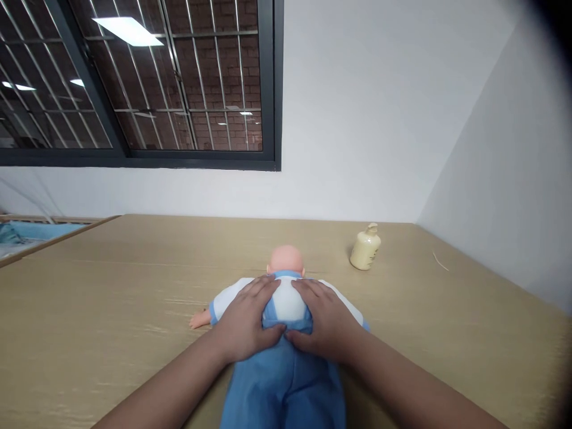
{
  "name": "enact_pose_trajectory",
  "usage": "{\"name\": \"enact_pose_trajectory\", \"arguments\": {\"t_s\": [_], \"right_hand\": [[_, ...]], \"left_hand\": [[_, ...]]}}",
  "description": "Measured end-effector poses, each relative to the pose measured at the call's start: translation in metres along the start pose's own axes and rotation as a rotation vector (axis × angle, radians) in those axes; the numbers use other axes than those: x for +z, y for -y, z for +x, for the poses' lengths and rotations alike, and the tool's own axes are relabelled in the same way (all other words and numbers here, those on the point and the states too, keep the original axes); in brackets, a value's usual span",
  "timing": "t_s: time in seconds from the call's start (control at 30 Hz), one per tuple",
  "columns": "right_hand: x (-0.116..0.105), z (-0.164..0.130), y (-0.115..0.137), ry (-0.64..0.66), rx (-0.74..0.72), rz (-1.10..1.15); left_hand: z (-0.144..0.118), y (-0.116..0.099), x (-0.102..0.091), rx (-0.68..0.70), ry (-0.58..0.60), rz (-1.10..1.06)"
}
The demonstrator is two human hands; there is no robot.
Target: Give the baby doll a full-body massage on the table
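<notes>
A baby doll [290, 304] in a white top and blue overalls lies on the tan table, its bald head pointing away from me. Its face is not visible. My left hand [250, 319] rests flat on the left side of the doll's upper back, fingers stretched toward the shoulder. On the other side, my right hand [328, 322] lies the same way. Both thumbs point inward and come close together over the blue cloth at the waist. One doll hand sticks out at the left; the other is hidden.
A cream pump bottle [365, 249] stands on the tabletop [111, 298] beyond the doll, to the right. A thin pale strand [440, 261] lies farther right. White walls border the table, with a barred window [179, 77] above. Blue cloth [36, 233] shows past the left edge.
</notes>
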State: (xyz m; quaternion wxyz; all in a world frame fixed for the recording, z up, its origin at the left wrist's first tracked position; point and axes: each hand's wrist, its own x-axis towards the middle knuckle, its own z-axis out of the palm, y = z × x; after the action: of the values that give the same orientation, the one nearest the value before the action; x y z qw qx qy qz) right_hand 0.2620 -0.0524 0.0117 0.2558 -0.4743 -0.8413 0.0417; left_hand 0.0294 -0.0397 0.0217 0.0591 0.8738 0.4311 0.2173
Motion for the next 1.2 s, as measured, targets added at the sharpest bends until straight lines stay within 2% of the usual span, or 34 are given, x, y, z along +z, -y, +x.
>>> {"name": "enact_pose_trajectory", "arguments": {"t_s": [0.13,0.23,0.3,0.37,0.47,0.63,0.77,0.9,1.03,1.2], "right_hand": [[-0.002,-0.008,0.003,-0.094,-0.048,-0.062],[-0.011,-0.011,0.011,-0.102,0.005,-0.144],[-0.017,-0.012,0.015,-0.032,0.096,-0.178],[-0.022,-0.012,0.016,0.068,0.194,-0.184],[-0.024,-0.011,0.015,0.167,0.275,-0.177],[-0.015,-0.014,0.014,0.186,0.288,-0.131],[-0.005,-0.018,0.014,0.144,0.289,-0.091],[-0.006,-0.017,0.013,0.142,0.317,-0.014],[-0.014,-0.015,0.014,0.155,0.372,0.085],[-0.019,-0.015,0.015,0.07,0.383,0.151]], "left_hand": [[-0.009,-0.002,-0.002,0.019,-0.145,0.054],[-0.01,-0.01,-0.015,-0.063,-0.182,0.106],[-0.009,-0.014,-0.023,-0.184,-0.125,0.151],[-0.009,-0.014,-0.03,-0.3,-0.016,0.148],[-0.012,-0.006,-0.034,-0.388,0.122,0.023],[-0.017,0.006,-0.036,-0.442,0.239,-0.159],[-0.016,0.001,-0.036,-0.488,0.315,-0.238],[-0.011,-0.009,-0.031,-0.477,0.282,-0.363],[-0.008,-0.015,-0.02,-0.46,0.152,-0.431],[-0.009,-0.021,-0.017,-0.312,0.048,-0.575]]}}
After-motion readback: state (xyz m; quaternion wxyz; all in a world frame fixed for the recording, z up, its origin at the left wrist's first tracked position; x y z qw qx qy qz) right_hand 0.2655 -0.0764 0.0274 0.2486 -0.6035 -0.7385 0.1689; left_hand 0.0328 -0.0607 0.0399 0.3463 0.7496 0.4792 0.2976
